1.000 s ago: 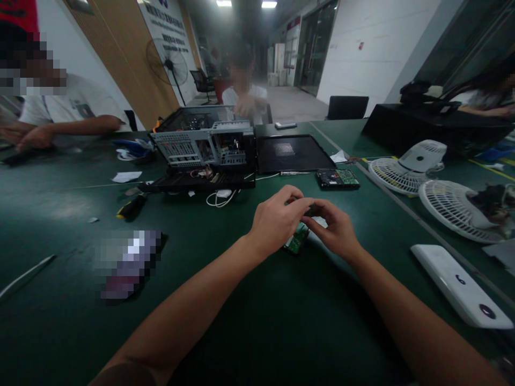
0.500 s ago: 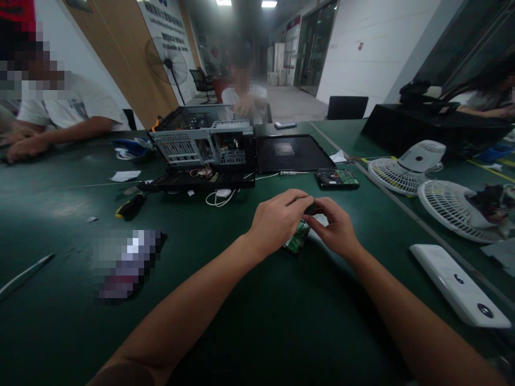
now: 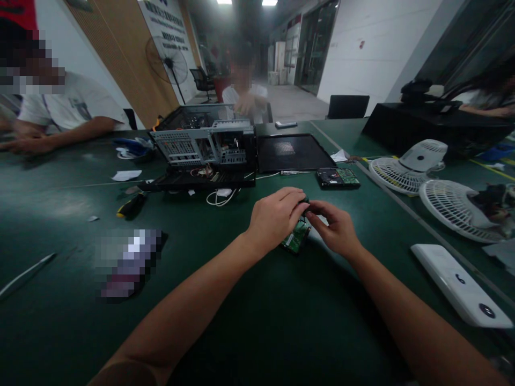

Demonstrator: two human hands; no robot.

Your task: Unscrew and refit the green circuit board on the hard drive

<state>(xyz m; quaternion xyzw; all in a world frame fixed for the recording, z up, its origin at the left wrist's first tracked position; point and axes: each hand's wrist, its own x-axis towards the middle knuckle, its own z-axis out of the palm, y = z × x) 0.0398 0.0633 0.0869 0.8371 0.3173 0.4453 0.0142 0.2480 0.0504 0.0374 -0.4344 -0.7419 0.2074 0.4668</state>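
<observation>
My left hand [image 3: 276,217] is closed around what looks like a small screwdriver [image 3: 307,200], its dark top showing between the fingers. The thin shaft points down at a green circuit board [image 3: 296,238], which looks like the underside of a hard drive lying on the table. My right hand [image 3: 335,228] pinches with thumb and fingers close to the shaft, against the left fingertips. The fingers hide most of the tool and the far part of the board. A second hard drive [image 3: 338,178], with its board facing up, lies beyond my right hand.
An opened computer case [image 3: 203,147] stands ahead, beside its black side panel [image 3: 295,153]. A yellow-black screwdriver [image 3: 131,205] and a blurred-out purple object [image 3: 134,262] lie left. A white power bank [image 3: 461,284] and white fan parts [image 3: 458,209] are right. Other people sit around.
My left fingers have shifted slightly around the tool, and its dark top shows more now. My right hand has moved slightly lower. The circuit board stays in place.
</observation>
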